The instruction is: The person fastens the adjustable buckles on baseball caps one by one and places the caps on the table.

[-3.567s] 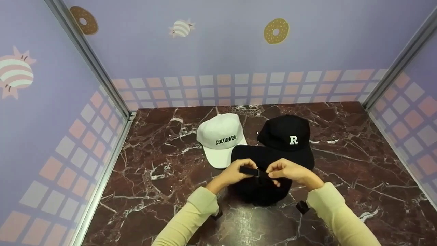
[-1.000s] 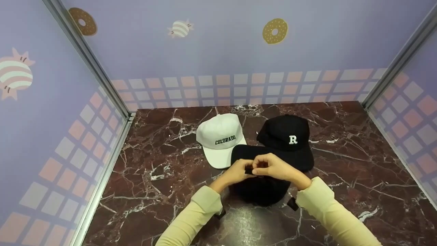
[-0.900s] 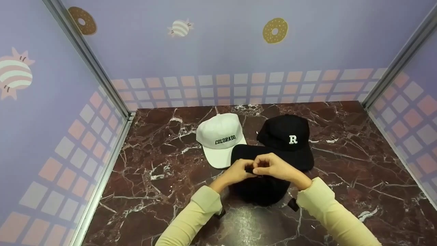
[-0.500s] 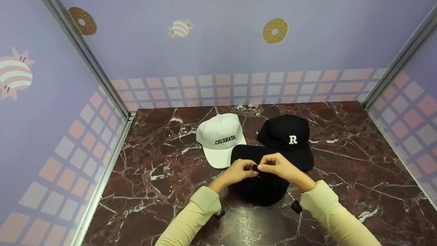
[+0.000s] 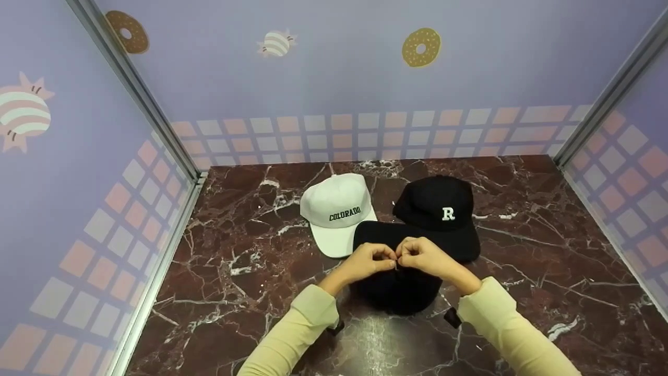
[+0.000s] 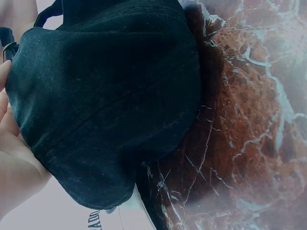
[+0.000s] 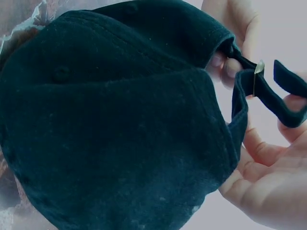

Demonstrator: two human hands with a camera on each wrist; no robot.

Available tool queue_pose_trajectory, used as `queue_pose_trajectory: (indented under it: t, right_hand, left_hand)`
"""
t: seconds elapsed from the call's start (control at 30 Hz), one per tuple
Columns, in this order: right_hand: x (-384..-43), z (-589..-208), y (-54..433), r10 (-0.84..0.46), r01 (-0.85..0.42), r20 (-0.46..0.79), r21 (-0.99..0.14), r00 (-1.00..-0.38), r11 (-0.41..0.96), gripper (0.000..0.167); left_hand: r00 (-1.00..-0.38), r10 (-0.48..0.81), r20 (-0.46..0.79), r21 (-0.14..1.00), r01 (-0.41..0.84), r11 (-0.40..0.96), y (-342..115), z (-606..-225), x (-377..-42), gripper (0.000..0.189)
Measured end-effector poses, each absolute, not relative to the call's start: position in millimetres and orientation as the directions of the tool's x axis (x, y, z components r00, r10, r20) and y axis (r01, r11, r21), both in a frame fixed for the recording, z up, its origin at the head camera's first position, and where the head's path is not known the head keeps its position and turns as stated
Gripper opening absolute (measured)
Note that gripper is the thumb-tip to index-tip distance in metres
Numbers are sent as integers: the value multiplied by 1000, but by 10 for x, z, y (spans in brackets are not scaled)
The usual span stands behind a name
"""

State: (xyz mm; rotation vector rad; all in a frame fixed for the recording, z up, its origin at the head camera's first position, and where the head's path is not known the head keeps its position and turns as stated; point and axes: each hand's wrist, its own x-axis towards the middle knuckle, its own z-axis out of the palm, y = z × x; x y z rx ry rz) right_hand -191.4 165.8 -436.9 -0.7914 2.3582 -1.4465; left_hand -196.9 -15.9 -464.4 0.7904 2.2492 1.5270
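A black baseball cap (image 5: 399,292) is at the front of the group, its crown toward me and its brim pointing away. My left hand (image 5: 364,262) pinches the cap's back strap close to the metal buckle. Opposite it, my right hand (image 5: 425,258) pinches the strap too, and the fingertips of both hands nearly meet. In the right wrist view, the strap (image 7: 276,103) runs through the thin metal buckle (image 7: 258,79) and its loose end bends back by the right fingers. The crown (image 6: 105,96) fills most of the left wrist view and hides the left fingertips partly.
A white cap (image 5: 336,201) lettered COLORADO lies behind on the left. Behind on the right sits another black cap (image 5: 438,201) with a white R. All rest on a dark red marbled table (image 5: 235,313), enclosed by patterned walls (image 5: 339,78).
Earlier the hands were farther apart, with a length of strap showing at the left hand. The right hand has since moved left, toward the left fingertips. The other two caps have not moved.
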Motion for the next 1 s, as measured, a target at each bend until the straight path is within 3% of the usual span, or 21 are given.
queue_pose_trajectory:
  t: [0.4, 1.0]
  right_hand:
    - [-1900, -4357, 1612, -516, -242, -4, -879, -857, 410, 11]
    - [-1977, -4585, 1693, -584, -305, 29, -873, -811, 381, 21]
  left_hand:
    - [-797, 602, 58, 915, 284, 288, -160, -4663, -1979, 17]
    - [-794, 606, 53, 932, 258, 256, -195, -4702, -1997, 20]
